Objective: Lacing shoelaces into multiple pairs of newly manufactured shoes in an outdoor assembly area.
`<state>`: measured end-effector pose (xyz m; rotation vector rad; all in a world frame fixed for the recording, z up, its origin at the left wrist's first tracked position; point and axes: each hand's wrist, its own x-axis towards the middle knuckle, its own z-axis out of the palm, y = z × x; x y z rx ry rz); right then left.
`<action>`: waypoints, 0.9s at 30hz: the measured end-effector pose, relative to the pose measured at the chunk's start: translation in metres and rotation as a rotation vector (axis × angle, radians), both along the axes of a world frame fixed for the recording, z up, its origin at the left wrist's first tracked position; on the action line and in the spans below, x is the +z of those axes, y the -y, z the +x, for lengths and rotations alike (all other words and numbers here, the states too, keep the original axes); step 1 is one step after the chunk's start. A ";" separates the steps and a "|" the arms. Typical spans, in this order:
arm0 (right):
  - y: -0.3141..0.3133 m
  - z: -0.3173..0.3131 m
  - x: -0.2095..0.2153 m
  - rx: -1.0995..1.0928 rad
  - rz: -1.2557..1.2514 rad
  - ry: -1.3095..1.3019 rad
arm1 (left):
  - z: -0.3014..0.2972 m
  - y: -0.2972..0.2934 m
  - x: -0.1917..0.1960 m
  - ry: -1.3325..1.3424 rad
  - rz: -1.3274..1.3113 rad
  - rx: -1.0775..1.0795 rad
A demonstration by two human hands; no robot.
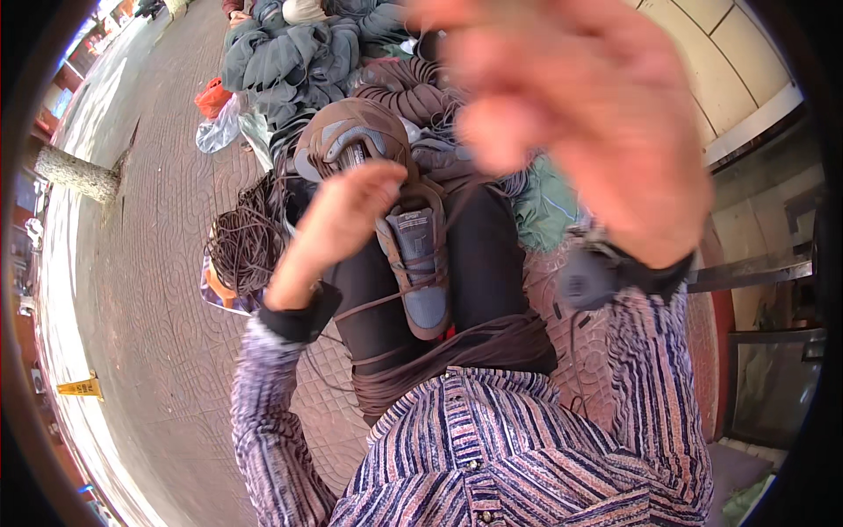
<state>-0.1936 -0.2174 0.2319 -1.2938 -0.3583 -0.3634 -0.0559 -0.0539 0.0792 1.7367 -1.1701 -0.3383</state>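
Observation:
A brown and grey-blue shoe upper (351, 127) lies across my lap, its long padded tongue (417, 255) pointing toward me. My left hand (356, 206) is at the upper's lace opening with fingers curled together; whatever they pinch is too small to make out. Raised high and close to the camera, my right hand (580, 114) is blurred by motion, so its grip does not show. Thin brown laces (448, 356) lie in a thick band over my thighs, and some strands cross the tongue.
To the left sits a tangled bundle of dark laces (246, 246). Ahead are a stack of brown shoe uppers (408, 88) and a heap of grey uppers (294, 61). A green cloth (542, 206) lies to the right, beside a glass-fronted case (773, 378). A tree trunk (79, 173) stands left on the paving.

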 end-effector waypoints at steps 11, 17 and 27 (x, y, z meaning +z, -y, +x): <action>0.034 -0.050 -0.163 -0.643 -0.585 -0.474 | 0.012 0.001 -0.072 -0.565 0.294 -0.272; -0.029 -0.022 -0.224 -0.601 -0.909 -0.239 | 0.018 -0.002 -0.081 -0.629 0.168 -0.298; -0.030 -0.014 -0.238 -0.457 -0.830 -0.281 | 0.016 -0.003 -0.084 -0.628 0.156 -0.284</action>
